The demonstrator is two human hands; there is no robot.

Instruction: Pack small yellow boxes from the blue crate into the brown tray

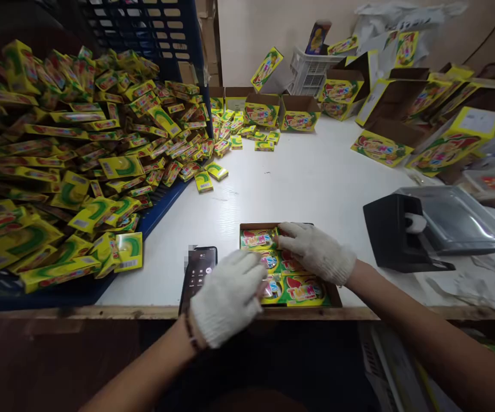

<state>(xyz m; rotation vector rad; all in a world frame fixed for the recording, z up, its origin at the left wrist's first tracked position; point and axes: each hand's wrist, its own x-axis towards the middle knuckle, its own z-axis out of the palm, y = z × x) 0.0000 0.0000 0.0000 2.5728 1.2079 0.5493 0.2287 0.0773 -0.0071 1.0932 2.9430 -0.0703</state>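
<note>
In the head view, an open shallow carton (335,294) lies at the table's front edge, filled with small green and yellow candy boxes (305,290) laid flat in rows. My left hand (229,297), in a white knit glove, rests over the carton's left side, its slightly bent fingers touching the candy boxes; its fingertips are a little blurred. My right hand (316,252), gloved alike, reaches in over the upper right part, fingers extended on the boxes there. Neither palm shows. Beside my left hand lies a phone (200,264) with its screen lit, partly covered by that hand.
A blue crate (157,214) on the left overflows with yellow candy boxes (88,171). Several of them lie loose on the white table (299,177). Open display cartons (301,117) stand at the back and right. A black tape dispenser (391,229) sits right of my right hand.
</note>
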